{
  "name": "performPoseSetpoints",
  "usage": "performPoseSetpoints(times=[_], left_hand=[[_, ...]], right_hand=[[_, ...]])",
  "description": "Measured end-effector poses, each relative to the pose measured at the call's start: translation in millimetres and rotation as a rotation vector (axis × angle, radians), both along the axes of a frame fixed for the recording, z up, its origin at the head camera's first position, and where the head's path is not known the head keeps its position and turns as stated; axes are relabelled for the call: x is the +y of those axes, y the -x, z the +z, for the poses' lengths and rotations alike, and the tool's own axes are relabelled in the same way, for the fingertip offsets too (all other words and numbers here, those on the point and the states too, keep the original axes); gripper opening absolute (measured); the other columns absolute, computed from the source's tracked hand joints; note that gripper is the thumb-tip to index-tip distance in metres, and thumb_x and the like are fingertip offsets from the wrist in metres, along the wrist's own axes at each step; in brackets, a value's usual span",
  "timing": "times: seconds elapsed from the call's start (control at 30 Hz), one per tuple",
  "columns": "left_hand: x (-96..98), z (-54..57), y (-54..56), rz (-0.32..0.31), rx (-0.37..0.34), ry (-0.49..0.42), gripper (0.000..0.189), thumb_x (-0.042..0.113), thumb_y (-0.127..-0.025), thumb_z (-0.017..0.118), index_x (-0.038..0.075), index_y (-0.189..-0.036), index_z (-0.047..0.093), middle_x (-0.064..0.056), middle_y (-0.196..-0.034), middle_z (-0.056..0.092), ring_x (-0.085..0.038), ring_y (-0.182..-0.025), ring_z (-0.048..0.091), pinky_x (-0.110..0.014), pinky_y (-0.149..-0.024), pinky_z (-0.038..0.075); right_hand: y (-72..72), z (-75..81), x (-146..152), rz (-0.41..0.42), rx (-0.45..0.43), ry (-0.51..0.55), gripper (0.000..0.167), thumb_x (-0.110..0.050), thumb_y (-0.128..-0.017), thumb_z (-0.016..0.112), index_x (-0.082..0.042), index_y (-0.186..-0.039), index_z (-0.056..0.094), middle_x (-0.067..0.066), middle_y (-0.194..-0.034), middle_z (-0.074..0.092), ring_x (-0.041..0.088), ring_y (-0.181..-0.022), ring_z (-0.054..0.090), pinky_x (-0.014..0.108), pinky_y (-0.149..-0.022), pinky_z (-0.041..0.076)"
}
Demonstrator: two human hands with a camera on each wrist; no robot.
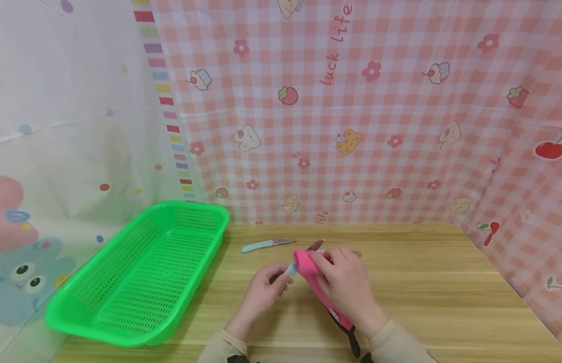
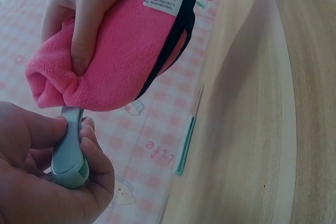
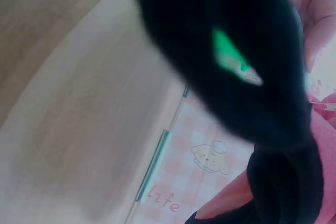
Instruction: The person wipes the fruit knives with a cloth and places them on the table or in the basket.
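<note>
My left hand (image 1: 265, 288) grips the pale blue-green handle of a knife (image 2: 70, 150). A pink cloth (image 2: 126, 40) with black edging and a white label is bunched in my right hand (image 1: 346, 282), its fingers pressing a fold around the knife near the handle. Part of the blade (image 1: 316, 245) shows beyond the cloth in the head view; the rest is covered. A black hanging loop (image 1: 355, 344) dangles from the cloth and blurs across the right wrist view. Another knife (image 1: 261, 246) lies on the table behind my hands.
Behind my right hand lies one more knife, mostly hidden, its tip (image 1: 357, 253) showing. On the left of the wooden table (image 1: 444, 292) stands a green plastic basket (image 1: 224, 222) with slotted walls. A pink checked curtain (image 1: 389, 111) hangs at the table's back edge.
</note>
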State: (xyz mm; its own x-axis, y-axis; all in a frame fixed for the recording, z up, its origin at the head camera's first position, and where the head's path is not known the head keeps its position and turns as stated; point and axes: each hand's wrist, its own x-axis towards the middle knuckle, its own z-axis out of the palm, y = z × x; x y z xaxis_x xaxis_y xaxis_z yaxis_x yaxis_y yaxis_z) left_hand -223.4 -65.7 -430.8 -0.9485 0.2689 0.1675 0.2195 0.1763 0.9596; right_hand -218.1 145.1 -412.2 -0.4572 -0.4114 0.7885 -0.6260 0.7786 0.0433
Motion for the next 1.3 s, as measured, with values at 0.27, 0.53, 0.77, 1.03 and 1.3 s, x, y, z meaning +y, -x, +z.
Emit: performPoseSetpoints(times=[0.27,0.53,0.77,1.03,1.3], left_hand=[[0.5,-1.1,-0.6,-0.004,0.005,0.010,0.018,0.007,-0.100,0.056,-0.003,-0.110,0.067,-0.008,-0.087,0.065,-0.018,-0.076,0.058,-0.025,-0.062,0.049],[1.9,-2.0,-1.2,0.005,0.022,0.013,0.017,0.001,-0.099,0.055,-0.006,-0.108,0.067,-0.016,-0.087,0.066,-0.019,-0.075,0.056,-0.023,-0.059,0.046],[2.7,0.2,-2.8,0.000,0.033,0.017,0.016,0.001,-0.098,0.057,-0.005,-0.107,0.067,-0.018,-0.086,0.065,-0.017,-0.071,0.055,-0.022,-0.057,0.045],[2.0,-3.6,-0.7,-0.012,0.036,-0.015,0.015,0.002,-0.097,0.058,-0.005,-0.107,0.067,-0.018,-0.086,0.066,-0.018,-0.072,0.055,-0.021,-0.057,0.045],[-2.7,-5.8,0.8,0.007,0.010,-0.032,0.019,0.003,-0.098,0.058,-0.006,-0.111,0.067,-0.014,-0.087,0.066,-0.019,-0.072,0.056,-0.025,-0.058,0.048]], right_hand=[[4.8,-5.5,0,-0.004,0.019,0.015,0.033,-0.013,-0.074,0.084,-0.011,-0.105,0.073,0.007,-0.082,0.061,0.023,-0.072,0.056,0.038,-0.062,0.049],[12.2,-8.0,8,-0.029,-0.008,0.043,0.033,-0.013,-0.074,0.085,-0.009,-0.104,0.073,0.007,-0.081,0.060,0.022,-0.070,0.054,0.036,-0.059,0.046],[16.3,-6.0,18,-0.077,-0.033,0.077,0.035,-0.010,-0.073,0.086,-0.009,-0.105,0.074,0.008,-0.082,0.061,0.025,-0.074,0.056,0.038,-0.062,0.048],[18.0,-2.3,27,-0.138,-0.082,0.083,0.034,-0.008,-0.074,0.082,-0.009,-0.107,0.074,0.008,-0.083,0.062,0.026,-0.075,0.056,0.039,-0.064,0.048],[17.1,1.4,35,-0.191,-0.113,0.085,0.034,-0.009,-0.074,0.084,-0.007,-0.106,0.074,0.009,-0.083,0.062,0.027,-0.077,0.055,0.040,-0.067,0.048]])
